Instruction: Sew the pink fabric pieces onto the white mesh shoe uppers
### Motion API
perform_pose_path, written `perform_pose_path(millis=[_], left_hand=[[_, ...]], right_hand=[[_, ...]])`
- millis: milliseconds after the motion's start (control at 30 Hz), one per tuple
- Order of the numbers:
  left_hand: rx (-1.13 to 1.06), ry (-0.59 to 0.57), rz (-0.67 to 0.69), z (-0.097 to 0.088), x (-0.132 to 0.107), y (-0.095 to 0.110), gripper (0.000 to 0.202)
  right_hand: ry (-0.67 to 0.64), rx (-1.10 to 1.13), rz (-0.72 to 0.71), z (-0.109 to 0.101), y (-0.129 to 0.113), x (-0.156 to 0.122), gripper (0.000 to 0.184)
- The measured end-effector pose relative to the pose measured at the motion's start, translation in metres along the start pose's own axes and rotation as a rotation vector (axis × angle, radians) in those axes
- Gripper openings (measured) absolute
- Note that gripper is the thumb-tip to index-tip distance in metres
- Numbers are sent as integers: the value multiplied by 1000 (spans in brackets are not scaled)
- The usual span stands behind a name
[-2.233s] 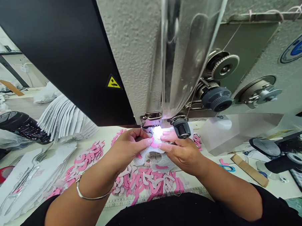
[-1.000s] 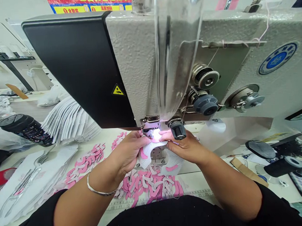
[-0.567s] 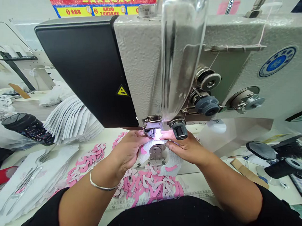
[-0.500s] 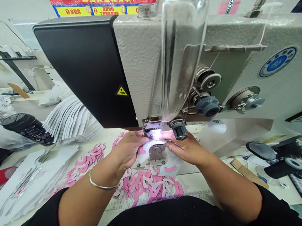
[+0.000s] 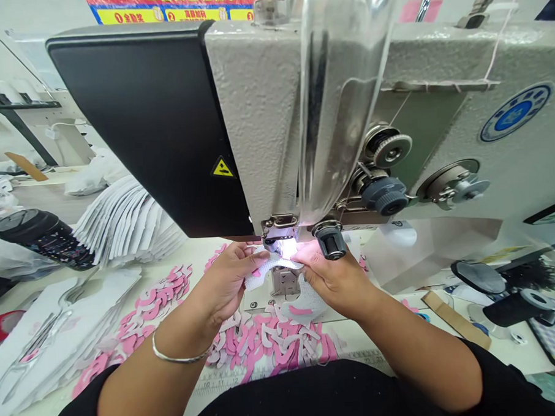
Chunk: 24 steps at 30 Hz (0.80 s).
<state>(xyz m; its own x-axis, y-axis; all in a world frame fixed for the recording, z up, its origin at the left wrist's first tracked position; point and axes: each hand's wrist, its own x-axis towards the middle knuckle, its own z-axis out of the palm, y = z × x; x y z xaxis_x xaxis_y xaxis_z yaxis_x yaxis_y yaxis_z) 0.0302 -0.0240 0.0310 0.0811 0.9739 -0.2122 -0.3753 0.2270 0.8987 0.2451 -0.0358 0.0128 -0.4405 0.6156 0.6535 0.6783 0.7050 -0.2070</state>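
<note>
Left hand [image 5: 228, 277] has edged left since half a second ago, taking the near lobe of the white textured piece [image 5: 276, 264] along. Black tumbler [image 5: 39, 235] and fanned white stack [image 5: 126, 221] crowd the far left; pink cutouts [image 5: 159, 294] heap beside that hand, little clear room. Left thumb and fingers pinch the piece's left side, under the sewing head [image 5: 259, 110], which blocks from above. Ruler [image 5: 214, 379] lies on the pale table [image 5: 518, 358] by the torso. Right hand [image 5: 338, 280] grips the right side. Beyond: brown strip [image 5: 455, 320], black spool [image 5: 512, 308].
</note>
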Motion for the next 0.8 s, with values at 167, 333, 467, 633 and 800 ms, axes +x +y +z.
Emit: perform_pose_path(millis=[167,333,467,633,800], left_hand=[[-113,38,24,-6,-10,-13,25],[-106,51,10,-5,-23,-28,22],[130,-51,55,9,-25,-27,24],[285,25,98,24,-18,-18,16],[298,-10,116,24,-11,-11,8]], right_hand=[[49,-81,-53,8,-6,-6,24],[44,-178,-64,13,-11,-11,24],[41,-221,-34,10,-21,-11,27],[33,-278,-12,9,-31,-12,30],[-169,-135,10,-11,-19,-2,30]])
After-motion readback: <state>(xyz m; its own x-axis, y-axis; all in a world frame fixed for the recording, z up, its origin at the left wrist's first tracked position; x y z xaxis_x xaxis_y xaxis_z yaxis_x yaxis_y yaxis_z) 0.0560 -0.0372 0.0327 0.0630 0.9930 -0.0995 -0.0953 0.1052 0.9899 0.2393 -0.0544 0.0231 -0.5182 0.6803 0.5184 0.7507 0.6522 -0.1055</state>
